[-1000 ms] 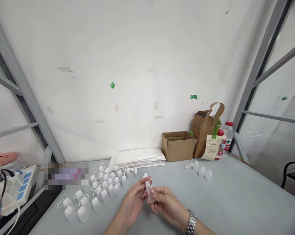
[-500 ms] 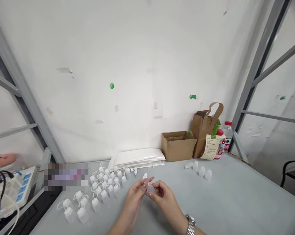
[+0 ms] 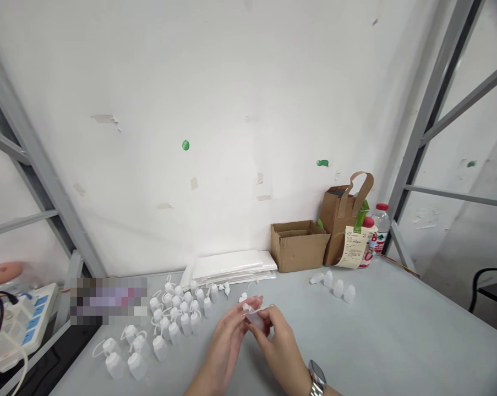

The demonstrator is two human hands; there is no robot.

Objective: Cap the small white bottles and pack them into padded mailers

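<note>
A small translucent plastic bottle [image 3: 255, 319] is held between my two hands above the grey table. My right hand [image 3: 278, 336] pinches its body between thumb and fingers. My left hand [image 3: 230, 332] has its thumb and fingertips around the upper end, where a white cap with a thin strap shows in part. To the left stand several similar small bottles [image 3: 174, 333] with white caps and looped straps. Just beyond my fingers lie a few loose white caps [image 3: 242, 297]. Several translucent pieces without visible caps [image 3: 338, 288] stand at the right, one lying down.
White flat sheets [image 3: 231, 266] are stacked against the wall. Beside them stand an open cardboard box [image 3: 300, 253], a brown paper bag [image 3: 334, 225] and a red-capped water bottle [image 3: 381, 223]. A white power strip [image 3: 39, 319] with cables is at the far left.
The small bottle has turned in my hands, and its strap now shows near the right fingers. My left fingers have straightened somewhat; my right wrist has rotated, showing the watch face.
</note>
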